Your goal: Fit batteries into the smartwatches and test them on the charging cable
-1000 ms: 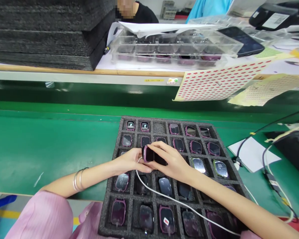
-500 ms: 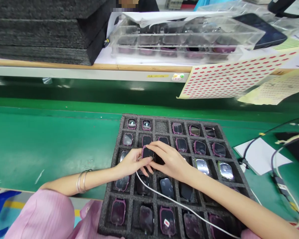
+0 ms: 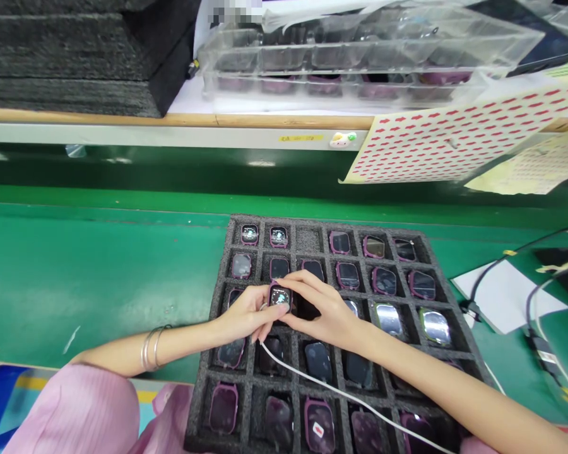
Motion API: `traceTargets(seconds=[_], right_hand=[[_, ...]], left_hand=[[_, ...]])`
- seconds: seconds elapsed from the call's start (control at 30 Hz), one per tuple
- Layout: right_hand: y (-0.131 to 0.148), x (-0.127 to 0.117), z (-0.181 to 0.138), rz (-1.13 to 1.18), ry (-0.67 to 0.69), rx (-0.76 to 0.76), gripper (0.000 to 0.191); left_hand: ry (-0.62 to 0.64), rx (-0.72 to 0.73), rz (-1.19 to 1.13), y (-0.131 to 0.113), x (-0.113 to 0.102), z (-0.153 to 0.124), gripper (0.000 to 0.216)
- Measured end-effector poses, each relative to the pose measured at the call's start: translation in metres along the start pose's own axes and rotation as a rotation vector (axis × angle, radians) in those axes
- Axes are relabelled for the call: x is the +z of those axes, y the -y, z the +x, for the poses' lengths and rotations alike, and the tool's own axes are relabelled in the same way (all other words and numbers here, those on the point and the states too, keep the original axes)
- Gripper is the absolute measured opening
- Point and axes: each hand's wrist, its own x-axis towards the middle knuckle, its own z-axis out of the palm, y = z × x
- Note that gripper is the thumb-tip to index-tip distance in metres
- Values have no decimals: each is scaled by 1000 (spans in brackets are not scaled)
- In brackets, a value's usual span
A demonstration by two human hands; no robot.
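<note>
Above the foam tray (image 3: 203,384), a small smartwatch (image 3: 281,296) with a purple case and a lit dial is held between both hands. My left hand (image 3: 250,312) grips its left side, thumb across the lower screen. Fingers of my right hand (image 3: 329,309) close on its top and right edges. From under my left hand a white cable (image 3: 322,383) runs down to the right across the tray; its end at the watch is hidden. Several purple-cased watches lie in the tray's compartments. Two at the back left, one of them this lit watch (image 3: 279,236), show dials.
A stack of black foam (image 3: 66,57) and clear plastic trays (image 3: 360,57) stand on the shelf above. A sheet of red arrow stickers (image 3: 459,139) hangs over its edge. White paper (image 3: 506,296) and black cables (image 3: 539,347) lie at the right.
The watch screen has gone from dark to a lit dial. My left thumb has moved slightly over the screen. The view has shifted a little.
</note>
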Motion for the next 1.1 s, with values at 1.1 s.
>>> traceTargets(seconds=[1.1], right_hand=[[7,-5,-2,-58,68,55,45]], left_hand=[[-43,26,115,2,4,1,37]])
